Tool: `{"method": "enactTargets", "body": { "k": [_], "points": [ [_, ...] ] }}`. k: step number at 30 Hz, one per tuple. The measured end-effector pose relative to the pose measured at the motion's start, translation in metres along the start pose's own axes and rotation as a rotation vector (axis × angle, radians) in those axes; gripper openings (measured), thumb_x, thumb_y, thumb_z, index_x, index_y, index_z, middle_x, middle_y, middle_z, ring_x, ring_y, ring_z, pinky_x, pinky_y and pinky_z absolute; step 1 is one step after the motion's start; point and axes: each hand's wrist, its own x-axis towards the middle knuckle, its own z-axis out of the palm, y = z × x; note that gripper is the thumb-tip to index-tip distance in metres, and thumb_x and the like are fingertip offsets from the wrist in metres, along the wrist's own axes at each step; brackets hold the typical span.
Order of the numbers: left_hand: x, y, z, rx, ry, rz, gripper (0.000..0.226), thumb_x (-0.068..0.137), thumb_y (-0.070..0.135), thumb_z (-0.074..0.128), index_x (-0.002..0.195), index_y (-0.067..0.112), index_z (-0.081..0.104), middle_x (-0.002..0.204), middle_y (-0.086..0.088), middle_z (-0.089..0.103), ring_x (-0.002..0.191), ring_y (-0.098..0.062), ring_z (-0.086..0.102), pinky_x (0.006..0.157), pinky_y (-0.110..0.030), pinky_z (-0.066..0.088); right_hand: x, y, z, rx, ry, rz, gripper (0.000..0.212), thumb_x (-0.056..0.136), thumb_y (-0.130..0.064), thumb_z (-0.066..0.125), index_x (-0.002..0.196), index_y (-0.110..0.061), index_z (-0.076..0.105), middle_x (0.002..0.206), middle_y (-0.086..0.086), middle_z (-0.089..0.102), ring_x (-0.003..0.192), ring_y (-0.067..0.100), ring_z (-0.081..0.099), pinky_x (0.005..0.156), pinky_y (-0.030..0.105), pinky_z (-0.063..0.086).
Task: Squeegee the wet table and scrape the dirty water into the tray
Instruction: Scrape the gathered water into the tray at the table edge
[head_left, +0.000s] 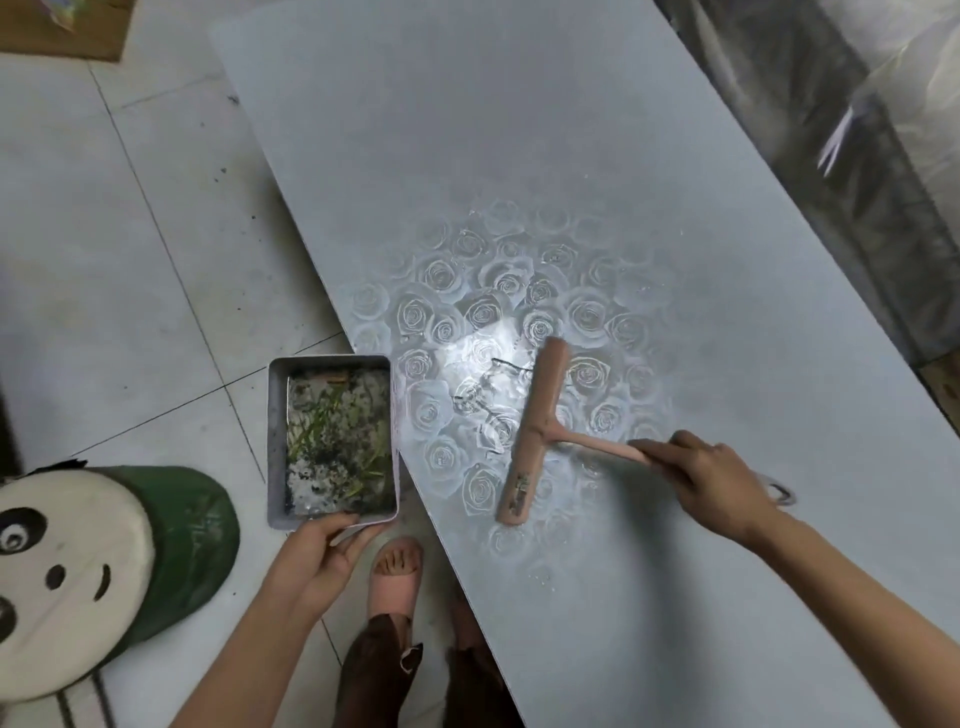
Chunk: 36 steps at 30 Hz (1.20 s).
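Grey tray (277, 441) hangs just beside the desk (519, 130) edge; your left hand (322, 545) grips its near rim. If it drifts away, the water (483, 364) will spill onto the floor (130, 260). The squeegee (535, 431) stands on the wet patch; your right hand (722, 483) wraps its handle, forearm stretched over the desk.

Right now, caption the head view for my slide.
Right hand holds a squeegee on the wet table; left hand holds the tray at the edge.
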Motion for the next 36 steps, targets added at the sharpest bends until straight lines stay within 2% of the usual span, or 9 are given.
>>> {"method": "enactTargets", "body": {
  "k": [6, 9, 13, 16, 21, 25, 30, 33, 36],
  "points": [
    [0.011, -0.013, -0.011, -0.119, 0.069, 0.036, 0.031, 0.091, -0.014, 0.034, 0.117, -0.012, 0.05, 0.12, -0.028, 0.056, 0.113, -0.047, 0.053, 0.072, -0.044, 0.056, 0.0, 0.042, -0.041, -0.114, 0.026, 0.113, 0.027, 0.093, -0.025, 0.058, 0.118, -0.029, 0.067, 0.082, 0.003, 0.059, 0.076, 0.035, 0.063, 0.07, 0.039, 0.044],
    [0.025, -0.019, -0.017, -0.154, 0.114, 0.035, 0.027, 0.091, -0.014, 0.035, 0.113, -0.014, 0.051, 0.103, -0.028, 0.064, 0.089, -0.046, 0.066, 0.077, -0.045, 0.056, 0.014, 0.036, -0.044, -0.138, 0.035, 0.106, 0.026, 0.093, -0.026, 0.057, 0.117, -0.027, 0.067, 0.079, 0.004, 0.058, 0.073, 0.036, 0.063, 0.069, 0.036, 0.04],
    [0.047, -0.024, -0.014, -0.201, 0.161, 0.039, 0.03, 0.091, -0.016, 0.032, 0.113, -0.012, 0.051, 0.115, -0.03, 0.057, 0.12, -0.051, 0.048, 0.097, -0.051, 0.047, 0.028, 0.025, -0.047, -0.19, 0.037, 0.071, 0.025, 0.092, -0.026, 0.059, 0.114, -0.023, 0.069, 0.075, 0.002, 0.054, 0.071, 0.037, 0.063, 0.066, 0.036, 0.038],
    [0.065, -0.024, -0.01, -0.246, 0.216, 0.045, 0.042, 0.09, -0.016, 0.035, 0.131, -0.012, 0.044, 0.132, -0.027, 0.051, 0.122, -0.048, 0.046, 0.104, -0.051, 0.04, 0.036, 0.025, -0.049, -0.203, 0.037, 0.064, 0.021, 0.09, -0.028, 0.06, 0.107, -0.023, 0.071, 0.071, 0.0, 0.054, 0.068, 0.035, 0.062, 0.065, 0.036, 0.04],
    [0.084, -0.025, 0.002, -0.261, 0.237, 0.056, 0.047, 0.089, -0.018, 0.038, 0.135, -0.01, 0.041, 0.135, -0.026, 0.048, 0.125, -0.046, 0.045, 0.107, -0.05, 0.038, 0.039, 0.021, -0.047, -0.192, 0.089, 0.1, 0.015, 0.088, -0.033, 0.062, 0.094, -0.025, 0.072, 0.068, -0.002, 0.056, 0.064, 0.033, 0.062, 0.06, 0.034, 0.042],
    [0.08, -0.027, 0.019, -0.208, 0.189, 0.063, 0.024, 0.092, -0.014, 0.039, 0.113, -0.009, 0.049, 0.12, -0.025, 0.051, 0.114, -0.034, 0.054, 0.098, -0.041, 0.049, 0.04, 0.018, -0.036, -0.18, 0.135, 0.11, 0.015, 0.086, -0.031, 0.063, 0.093, -0.022, 0.073, 0.066, 0.001, 0.056, 0.06, 0.036, 0.062, 0.056, 0.036, 0.046],
    [0.069, -0.034, 0.027, -0.325, 0.09, 0.03, 0.022, 0.095, -0.013, 0.032, 0.112, -0.007, 0.043, 0.101, -0.016, 0.052, 0.089, -0.019, 0.058, 0.083, -0.026, 0.054, 0.06, -0.014, -0.016, -0.154, 0.163, -0.039, 0.01, 0.082, -0.017, 0.071, 0.091, -0.016, 0.075, 0.062, 0.005, 0.055, 0.049, 0.037, 0.057, 0.054, 0.035, 0.042],
    [0.076, -0.032, 0.029, -0.267, 0.134, 0.106, 0.022, 0.094, -0.014, 0.036, 0.106, -0.006, 0.052, 0.112, -0.021, 0.055, 0.102, -0.029, 0.059, 0.094, -0.031, 0.05, 0.082, -0.04, -0.01, -0.123, 0.146, -0.126, 0.008, 0.084, -0.018, 0.07, 0.09, -0.016, 0.075, 0.062, 0.006, 0.056, 0.051, 0.036, 0.057, 0.057, 0.032, 0.037],
    [0.093, -0.025, 0.025, -0.362, 0.207, 0.053, 0.042, 0.089, -0.015, 0.042, 0.131, -0.013, 0.044, 0.132, -0.026, 0.051, 0.122, -0.039, 0.051, 0.096, -0.044, 0.05, 0.091, -0.041, -0.023, -0.161, 0.172, -0.205, 0.01, 0.086, -0.026, 0.068, 0.089, -0.018, 0.074, 0.061, 0.002, 0.054, 0.047, 0.033, 0.054, 0.058, 0.029, 0.032]
  ]
}}
